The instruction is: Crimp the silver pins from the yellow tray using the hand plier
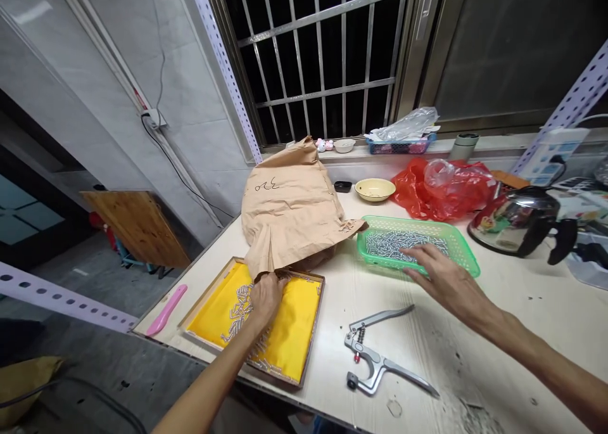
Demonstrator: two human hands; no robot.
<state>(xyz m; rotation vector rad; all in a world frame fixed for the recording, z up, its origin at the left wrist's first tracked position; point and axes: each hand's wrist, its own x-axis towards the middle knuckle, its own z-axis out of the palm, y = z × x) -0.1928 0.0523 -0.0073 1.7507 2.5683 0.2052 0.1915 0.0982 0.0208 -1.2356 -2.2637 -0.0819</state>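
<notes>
My left hand (266,296) rests on the yellow-lined wooden tray (304,332), its fingers curled over a scatter of small metal pins (237,310) at the lower edge of a big brown paper sack (292,209). What the fingers hold is hidden. My right hand (439,275) reaches over the near rim of a green plastic basket (463,247) filled with small silver metal pieces (396,242). Its fingers are stretched out and touch the pile.
Metal hand pliers (375,361) lie on the white table between my arms. A pink strip (166,310) lies left of the tray. Behind stand a yellow bowl (375,189), a red plastic bag (444,190), a steel kettle (515,222) and a barred window (323,54).
</notes>
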